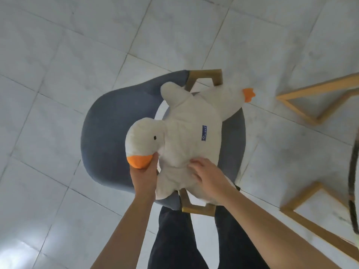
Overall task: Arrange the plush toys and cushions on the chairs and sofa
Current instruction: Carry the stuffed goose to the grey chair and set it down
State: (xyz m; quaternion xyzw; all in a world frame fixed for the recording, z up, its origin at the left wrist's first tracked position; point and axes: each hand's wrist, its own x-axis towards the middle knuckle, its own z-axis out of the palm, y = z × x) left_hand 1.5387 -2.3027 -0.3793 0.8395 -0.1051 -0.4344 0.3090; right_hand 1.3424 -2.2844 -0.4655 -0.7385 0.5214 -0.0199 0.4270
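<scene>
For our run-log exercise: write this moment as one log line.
stage: placing | object: plush duck on blue chair | left hand: under beak | right hand: on belly

Bare forearms [124, 226], dark trousers [174, 239].

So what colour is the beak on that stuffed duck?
Orange. The plush duck is white, and its beak shows clearly in the head view.

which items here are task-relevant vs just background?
In play:
- white plush duck, lying across the seat
- blue chair under it
- left hand at the duck's beak
- right hand pressing the duck's body

Background:
- wooden frame legs on the right
- tiled floor
</scene>
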